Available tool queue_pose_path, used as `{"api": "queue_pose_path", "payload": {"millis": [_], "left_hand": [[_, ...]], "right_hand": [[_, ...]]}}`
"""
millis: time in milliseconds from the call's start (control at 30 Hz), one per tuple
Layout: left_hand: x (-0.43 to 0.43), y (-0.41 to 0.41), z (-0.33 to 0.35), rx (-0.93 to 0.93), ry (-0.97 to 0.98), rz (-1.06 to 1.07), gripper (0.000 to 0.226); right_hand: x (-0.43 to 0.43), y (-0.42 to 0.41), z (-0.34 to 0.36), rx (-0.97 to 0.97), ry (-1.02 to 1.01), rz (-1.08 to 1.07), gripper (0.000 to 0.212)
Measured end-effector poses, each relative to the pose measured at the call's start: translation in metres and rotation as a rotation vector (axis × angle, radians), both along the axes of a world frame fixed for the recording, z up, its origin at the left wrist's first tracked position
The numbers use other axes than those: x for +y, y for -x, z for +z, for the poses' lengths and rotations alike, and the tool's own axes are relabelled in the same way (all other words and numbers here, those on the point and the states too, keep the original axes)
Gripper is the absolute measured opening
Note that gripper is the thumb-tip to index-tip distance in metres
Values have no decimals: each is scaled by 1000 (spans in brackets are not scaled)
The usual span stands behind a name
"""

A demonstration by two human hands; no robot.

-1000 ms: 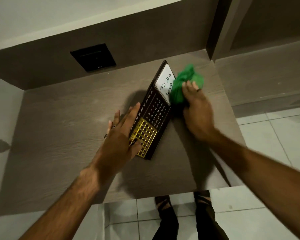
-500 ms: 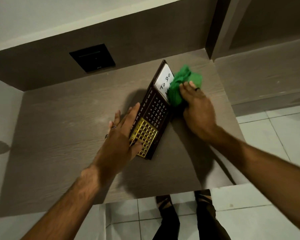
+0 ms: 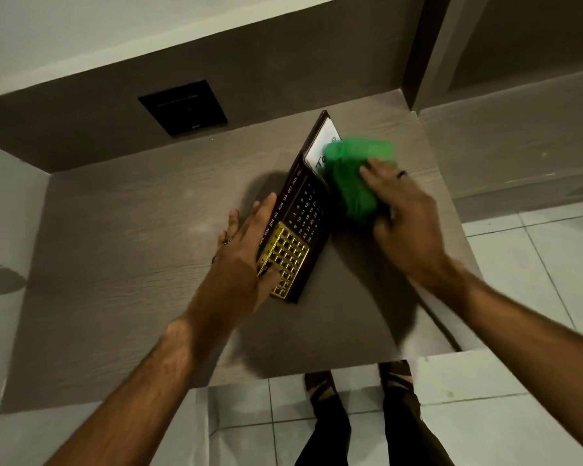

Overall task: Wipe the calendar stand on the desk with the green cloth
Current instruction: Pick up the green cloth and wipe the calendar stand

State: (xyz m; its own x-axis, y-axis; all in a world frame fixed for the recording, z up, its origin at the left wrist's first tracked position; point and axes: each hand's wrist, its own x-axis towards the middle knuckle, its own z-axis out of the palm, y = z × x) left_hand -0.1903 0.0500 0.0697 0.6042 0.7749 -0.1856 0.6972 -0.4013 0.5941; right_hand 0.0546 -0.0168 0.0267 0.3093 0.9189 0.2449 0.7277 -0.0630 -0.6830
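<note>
A dark brown calendar stand (image 3: pixel 303 210) stands slanted on the grey-brown desk (image 3: pixel 132 264). It has a gold date grid at its near end and a white "To Do" panel at its far end. My left hand (image 3: pixel 246 264) grips the stand's near left side, thumb on the gold grid. My right hand (image 3: pixel 401 216) presses a bunched green cloth (image 3: pixel 354 176) against the stand's right face. The cloth hides most of the white panel and is motion-blurred.
A black wall plate (image 3: pixel 182 107) is set in the back panel above the desk. A vertical panel (image 3: pixel 421 52) bounds the desk at the back right. Below the desk's front edge are white floor tiles (image 3: pixel 519 297) and my feet (image 3: pixel 357 381).
My right hand has slid the green cloth leftward and toward me over the white panel, covering more of the writing. My left hand stays on the stand.
</note>
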Motion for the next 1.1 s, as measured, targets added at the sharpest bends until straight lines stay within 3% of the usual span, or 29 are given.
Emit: {"api": "queue_pose_path", "payload": {"millis": [100, 200, 267, 333, 367, 467, 567, 667, 733, 767, 867, 967, 1033, 1100], "left_hand": [[0, 0, -1, 1, -3, -5, 103], [0, 0, -1, -14, -5, -5, 104], [1, 1, -2, -5, -7, -5, 107], [1, 1, -2, 5, -13, -10, 110], [1, 2, -3, 3, -16, -10, 109], [2, 1, -3, -12, -19, -10, 105], [2, -1, -2, -28, 3, 10, 105], [3, -1, -3, -16, 4, 0, 105], [2, 0, -5, 0, -5, -6, 105], [2, 0, -5, -2, -10, 1, 105], [2, -1, -5, -10, -17, 9, 105], [2, 0, -5, -8, 0, 15, 107], [1, 1, -4, -9, 6, 16, 108], [1, 1, -4, -18, -3, 1, 105]], "right_hand": [[22, 0, -7, -60, 85, -105, 71], [-7, 49, -14, -226, 19, 120, 60], [-41, 80, -17, -243, -60, 345, 48], [-58, 83, -16, -190, -68, 445, 56], [-56, 75, -14, -111, -86, 405, 62], [-24, 31, -6, 179, -204, 20, 73], [-2, 3, -1, 163, -206, -114, 67], [-23, 30, -18, -174, -143, 292, 70], [-40, 43, -32, -395, -94, 586, 53], [-36, 35, -33, -413, -92, 639, 46], [-1, -4, -28, -351, -70, 414, 45], [23, -22, -22, -199, 79, 111, 65], [13, 5, -20, -205, 51, 90, 56], [-15, 41, -21, -270, -59, 255, 40]]}}
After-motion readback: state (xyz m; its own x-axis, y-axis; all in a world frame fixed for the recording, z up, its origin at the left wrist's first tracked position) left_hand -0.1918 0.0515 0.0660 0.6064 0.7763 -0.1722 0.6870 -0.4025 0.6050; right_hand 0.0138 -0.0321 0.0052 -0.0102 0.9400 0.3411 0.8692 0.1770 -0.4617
